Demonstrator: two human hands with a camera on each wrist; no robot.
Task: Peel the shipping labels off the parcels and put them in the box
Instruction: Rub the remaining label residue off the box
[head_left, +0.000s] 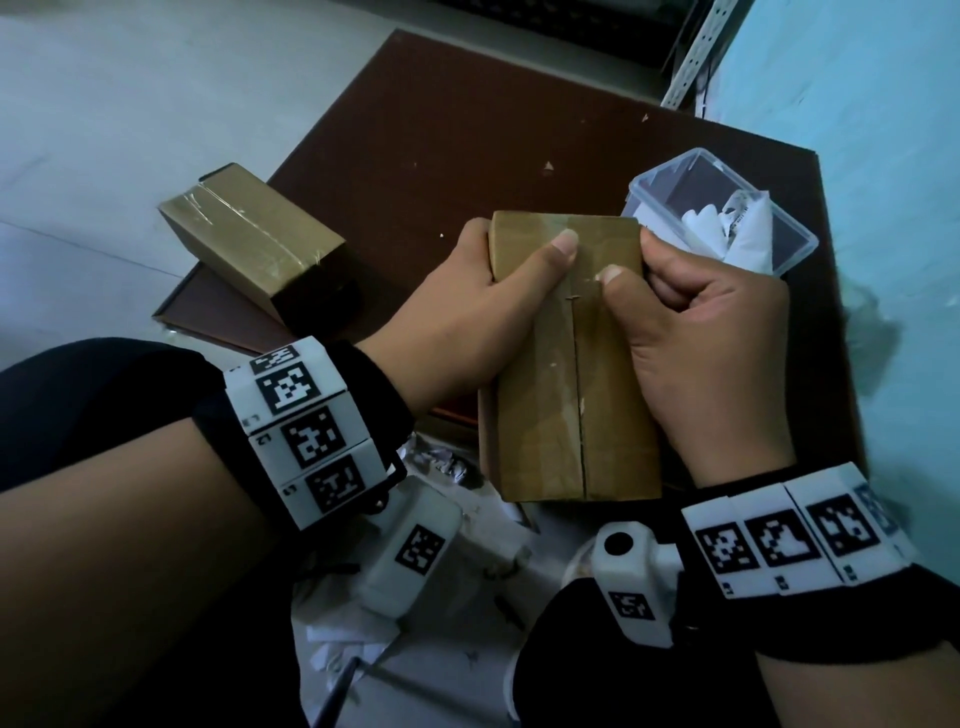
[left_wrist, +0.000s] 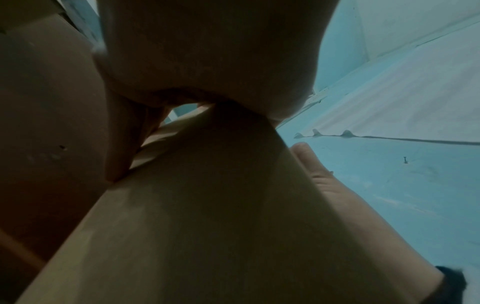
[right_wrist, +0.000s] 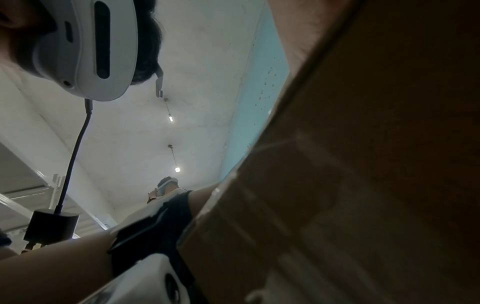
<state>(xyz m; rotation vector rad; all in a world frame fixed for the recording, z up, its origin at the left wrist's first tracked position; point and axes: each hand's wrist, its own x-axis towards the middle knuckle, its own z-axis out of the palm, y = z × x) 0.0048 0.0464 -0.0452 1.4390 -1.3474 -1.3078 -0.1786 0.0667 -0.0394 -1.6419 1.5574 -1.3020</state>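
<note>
Up close, a brown cardboard parcel, long and flat-sided, was held between both hands above the dark brown board on the floor. Its upper face had a centre seam running lengthwise under glossy clear tape, with pale scuffed patches on it. The left hand was wrapped round the parcel's left edge, thumb lying across the taped top. The right hand gripped the right edge with fingers curled in, its thumb tip pressed on the seam. From the right wrist camera the parcel's rough cardboard side filled most of the frame, with strips of shiny tape crossing it.

A second parcel, also brown card bound with clear tape, lay on the board's left edge, well apart from the hands. Just beyond the right hand sat a clear plastic box with rounded corners, open, holding crumpled white labels. Torn white paper scraps lay on the floor between the person's knees
</note>
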